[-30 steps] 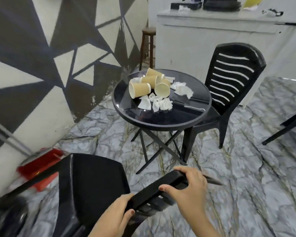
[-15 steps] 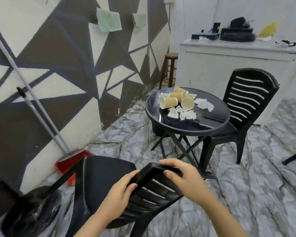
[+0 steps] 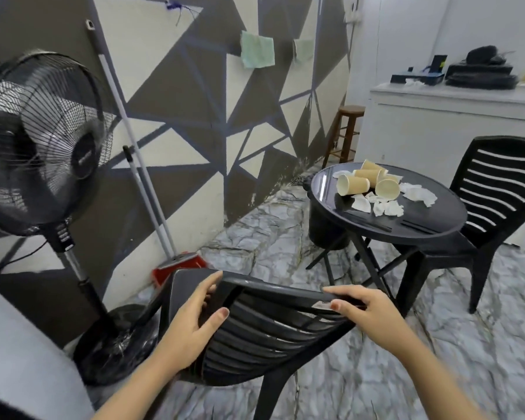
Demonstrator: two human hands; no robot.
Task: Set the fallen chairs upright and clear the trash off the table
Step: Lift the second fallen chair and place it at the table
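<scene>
Both hands, left hand (image 3: 194,322) and right hand (image 3: 365,310), have fingers wrapped on the chair (image 3: 264,331) backrest's top rail, on the floor near the fan (image 3: 37,140). Settle all legs flat before letting go.

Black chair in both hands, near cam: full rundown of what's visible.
The near chair is black and looks like moulded plastic, with a slatted backrest and a curved top rail carrying a small pale mark near the right hand. It is tilted, not squarely upright; one leg shows at the bottom of the frame, and where its feet meet the marble floor is not visible. The left hand grips the rail's left corner, the right hand its right end. It sits beside the fan base, short of the round table.
</scene>
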